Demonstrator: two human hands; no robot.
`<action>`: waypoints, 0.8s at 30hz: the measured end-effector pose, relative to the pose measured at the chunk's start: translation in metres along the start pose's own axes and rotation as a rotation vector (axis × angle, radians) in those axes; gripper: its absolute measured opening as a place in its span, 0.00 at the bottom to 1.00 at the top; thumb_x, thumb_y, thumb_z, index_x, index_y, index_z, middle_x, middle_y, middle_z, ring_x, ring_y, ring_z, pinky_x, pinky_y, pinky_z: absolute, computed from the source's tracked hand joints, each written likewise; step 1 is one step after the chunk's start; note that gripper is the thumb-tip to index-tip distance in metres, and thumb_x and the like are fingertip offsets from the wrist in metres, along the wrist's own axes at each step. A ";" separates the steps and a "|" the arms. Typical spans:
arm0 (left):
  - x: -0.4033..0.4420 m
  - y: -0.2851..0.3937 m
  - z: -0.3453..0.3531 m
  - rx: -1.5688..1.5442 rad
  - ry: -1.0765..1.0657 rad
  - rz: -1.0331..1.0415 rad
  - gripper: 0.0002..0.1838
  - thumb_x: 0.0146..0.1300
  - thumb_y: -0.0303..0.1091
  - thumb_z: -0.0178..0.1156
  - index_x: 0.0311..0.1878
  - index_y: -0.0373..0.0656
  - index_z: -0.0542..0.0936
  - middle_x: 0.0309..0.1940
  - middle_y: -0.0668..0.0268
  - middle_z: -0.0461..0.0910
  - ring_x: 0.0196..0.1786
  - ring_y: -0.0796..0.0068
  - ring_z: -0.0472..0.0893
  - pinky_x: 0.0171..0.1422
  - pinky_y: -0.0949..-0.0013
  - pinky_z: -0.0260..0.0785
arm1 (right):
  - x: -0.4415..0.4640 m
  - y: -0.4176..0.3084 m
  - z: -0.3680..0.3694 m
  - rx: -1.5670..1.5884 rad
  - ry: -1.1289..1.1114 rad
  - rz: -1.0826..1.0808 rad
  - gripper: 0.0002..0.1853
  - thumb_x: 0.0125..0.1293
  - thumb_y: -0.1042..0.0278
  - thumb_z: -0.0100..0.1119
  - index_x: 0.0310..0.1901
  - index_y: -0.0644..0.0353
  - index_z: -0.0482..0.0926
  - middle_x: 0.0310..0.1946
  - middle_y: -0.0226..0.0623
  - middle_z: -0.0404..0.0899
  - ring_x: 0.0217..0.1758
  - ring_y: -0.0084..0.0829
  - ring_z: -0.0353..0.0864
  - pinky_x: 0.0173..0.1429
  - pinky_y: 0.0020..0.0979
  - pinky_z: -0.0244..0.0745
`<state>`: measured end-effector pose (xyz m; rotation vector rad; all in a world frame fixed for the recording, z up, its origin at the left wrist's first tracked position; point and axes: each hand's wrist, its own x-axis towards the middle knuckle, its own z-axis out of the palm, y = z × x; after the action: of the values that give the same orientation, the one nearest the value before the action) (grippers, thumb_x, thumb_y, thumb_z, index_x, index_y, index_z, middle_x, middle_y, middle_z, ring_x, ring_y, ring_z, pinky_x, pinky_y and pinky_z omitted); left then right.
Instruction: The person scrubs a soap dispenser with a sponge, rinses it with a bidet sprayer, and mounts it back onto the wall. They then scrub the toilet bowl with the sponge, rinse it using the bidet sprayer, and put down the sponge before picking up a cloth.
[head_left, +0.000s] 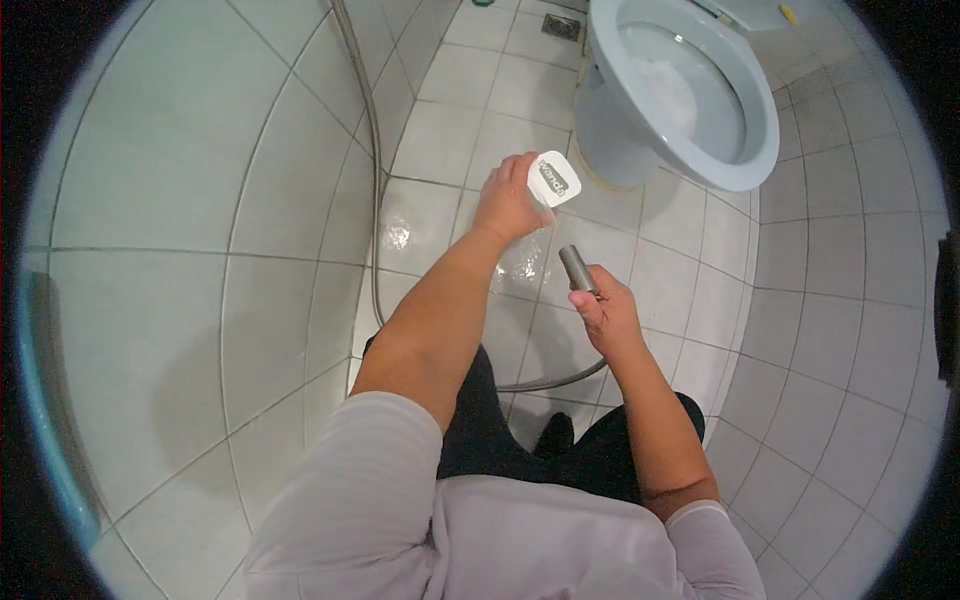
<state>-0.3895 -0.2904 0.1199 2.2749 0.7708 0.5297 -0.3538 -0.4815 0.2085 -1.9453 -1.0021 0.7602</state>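
Observation:
My left hand (512, 203) is wrapped round a white container (554, 179) with a rounded-square face and dark lettering turned up toward me. My right hand (609, 312) grips a grey metal sprayer (577, 269), its thumb along the near side. The sprayer's end points up and left, a short way below the container, and the two do not touch. Between and below them the white floor tiles (510, 318) look wet and shiny under my left hand. Whether water leaves the sprayer, I cannot tell.
A light blue toilet (618, 128) stands at the upper right. The metal hose (377, 210) runs down the left wall and loops near my knees. A floor drain (561, 27) lies beyond. Tiled walls rise on both sides, with a blue edge (52, 420) at far left.

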 end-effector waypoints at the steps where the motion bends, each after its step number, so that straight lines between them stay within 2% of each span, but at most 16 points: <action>1: 0.001 0.002 -0.001 0.000 -0.001 0.003 0.45 0.30 0.38 0.68 0.55 0.47 0.56 0.51 0.58 0.60 0.54 0.55 0.62 0.57 0.60 0.58 | 0.000 0.000 0.001 0.001 0.003 0.000 0.28 0.48 0.40 0.54 0.34 0.61 0.70 0.21 0.42 0.69 0.24 0.38 0.70 0.30 0.31 0.66; 4: 0.004 0.022 -0.009 0.082 0.118 0.072 0.44 0.30 0.38 0.68 0.55 0.47 0.57 0.51 0.58 0.61 0.52 0.56 0.64 0.56 0.59 0.59 | -0.005 0.002 -0.003 -0.034 -0.075 -0.082 0.27 0.48 0.41 0.54 0.34 0.62 0.70 0.21 0.42 0.70 0.24 0.38 0.70 0.30 0.31 0.66; 6: 0.002 0.030 -0.020 0.084 -0.212 -0.099 0.44 0.30 0.38 0.68 0.54 0.47 0.57 0.50 0.59 0.62 0.50 0.55 0.65 0.52 0.58 0.63 | -0.006 0.002 -0.003 -0.030 -0.087 -0.083 0.25 0.48 0.44 0.56 0.34 0.62 0.70 0.21 0.43 0.70 0.25 0.37 0.70 0.30 0.31 0.66; 7: -0.001 0.033 -0.021 0.087 -0.212 -0.097 0.44 0.30 0.38 0.68 0.54 0.47 0.57 0.50 0.59 0.62 0.50 0.55 0.65 0.52 0.58 0.63 | -0.005 0.009 -0.007 -0.027 -0.086 -0.084 0.25 0.48 0.44 0.56 0.34 0.62 0.70 0.21 0.43 0.70 0.25 0.37 0.70 0.30 0.31 0.66; 9: -0.009 0.038 -0.024 0.260 -0.294 -0.004 0.43 0.31 0.37 0.68 0.54 0.46 0.57 0.50 0.60 0.61 0.51 0.53 0.65 0.48 0.59 0.67 | -0.002 0.022 -0.018 0.019 0.001 0.045 0.25 0.49 0.44 0.55 0.34 0.62 0.70 0.22 0.43 0.70 0.26 0.39 0.71 0.31 0.32 0.65; 10: -0.014 0.040 -0.026 0.261 -0.292 0.003 0.43 0.31 0.37 0.68 0.54 0.46 0.57 0.50 0.60 0.61 0.51 0.53 0.65 0.48 0.59 0.67 | -0.003 0.022 -0.021 0.018 0.007 0.043 0.25 0.49 0.44 0.55 0.34 0.62 0.70 0.22 0.43 0.70 0.26 0.39 0.71 0.31 0.32 0.65; 12: -0.026 0.042 -0.028 0.257 -0.379 0.091 0.39 0.35 0.30 0.64 0.55 0.46 0.58 0.51 0.61 0.61 0.52 0.52 0.64 0.47 0.60 0.68 | -0.009 0.016 -0.026 -0.026 -0.039 0.083 0.26 0.49 0.42 0.53 0.35 0.62 0.70 0.23 0.44 0.71 0.27 0.41 0.72 0.31 0.33 0.65; 13: -0.031 0.044 -0.028 0.261 -0.376 0.098 0.39 0.35 0.30 0.64 0.55 0.46 0.58 0.51 0.61 0.61 0.52 0.52 0.64 0.47 0.60 0.68 | -0.012 0.013 -0.026 -0.024 -0.032 0.077 0.26 0.49 0.42 0.53 0.35 0.62 0.70 0.23 0.44 0.71 0.27 0.41 0.72 0.31 0.33 0.65; 15: -0.037 0.049 -0.029 0.370 -0.438 0.293 0.37 0.36 0.26 0.62 0.54 0.45 0.60 0.52 0.59 0.62 0.54 0.49 0.63 0.52 0.59 0.65 | -0.019 0.008 -0.024 -0.155 -0.230 -0.093 0.25 0.50 0.43 0.52 0.35 0.61 0.70 0.24 0.44 0.71 0.27 0.39 0.73 0.30 0.34 0.66; 16: -0.037 0.050 -0.028 0.359 -0.407 0.325 0.34 0.36 0.22 0.59 0.52 0.45 0.62 0.53 0.59 0.61 0.54 0.49 0.63 0.52 0.59 0.65 | -0.020 0.015 -0.022 -0.144 -0.185 -0.103 0.25 0.50 0.44 0.53 0.36 0.61 0.70 0.24 0.45 0.71 0.26 0.39 0.73 0.30 0.35 0.66; 17: -0.037 0.049 -0.027 0.364 -0.410 0.328 0.34 0.36 0.22 0.59 0.52 0.45 0.62 0.53 0.59 0.61 0.54 0.49 0.63 0.52 0.59 0.65 | -0.020 0.020 -0.024 -0.139 -0.181 -0.104 0.25 0.50 0.44 0.53 0.36 0.61 0.70 0.24 0.45 0.71 0.26 0.39 0.73 0.30 0.35 0.66; 19: -0.035 0.046 -0.029 0.338 -0.313 0.374 0.34 0.35 0.19 0.58 0.52 0.45 0.62 0.52 0.59 0.60 0.55 0.49 0.61 0.53 0.59 0.64 | -0.016 0.028 -0.034 0.009 0.146 0.081 0.27 0.50 0.41 0.52 0.35 0.61 0.71 0.22 0.40 0.71 0.24 0.33 0.71 0.30 0.30 0.65; 20: -0.031 0.041 -0.031 0.326 -0.312 0.380 0.34 0.35 0.19 0.58 0.52 0.45 0.62 0.52 0.59 0.60 0.55 0.49 0.61 0.53 0.59 0.64 | -0.011 0.028 -0.042 -0.001 0.152 0.087 0.27 0.50 0.41 0.52 0.35 0.61 0.71 0.22 0.40 0.71 0.24 0.33 0.71 0.30 0.30 0.65; 22: -0.031 0.042 -0.035 0.306 -0.280 0.216 0.37 0.34 0.19 0.59 0.53 0.45 0.60 0.52 0.58 0.59 0.57 0.50 0.59 0.54 0.60 0.64 | -0.005 0.021 -0.063 0.173 0.371 -0.021 0.30 0.51 0.36 0.48 0.33 0.63 0.71 0.19 0.33 0.68 0.23 0.25 0.68 0.28 0.25 0.63; 23: -0.030 0.041 -0.038 0.304 -0.284 0.217 0.37 0.34 0.19 0.59 0.53 0.45 0.60 0.52 0.58 0.59 0.57 0.50 0.59 0.54 0.60 0.64 | 0.001 0.014 -0.070 0.172 0.373 -0.016 0.30 0.51 0.36 0.48 0.33 0.63 0.71 0.19 0.33 0.68 0.23 0.25 0.68 0.28 0.25 0.63; 24: -0.030 0.044 -0.039 0.273 -0.261 0.198 0.35 0.35 0.20 0.59 0.53 0.45 0.60 0.52 0.58 0.60 0.56 0.50 0.59 0.54 0.60 0.62 | 0.006 0.005 -0.081 0.201 0.410 -0.127 0.31 0.52 0.35 0.46 0.33 0.63 0.71 0.19 0.31 0.67 0.22 0.23 0.66 0.27 0.23 0.62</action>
<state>-0.4161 -0.3183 0.1730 2.6241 0.5159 0.2159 -0.2855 -0.5087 0.2434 -1.7491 -0.7580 0.3534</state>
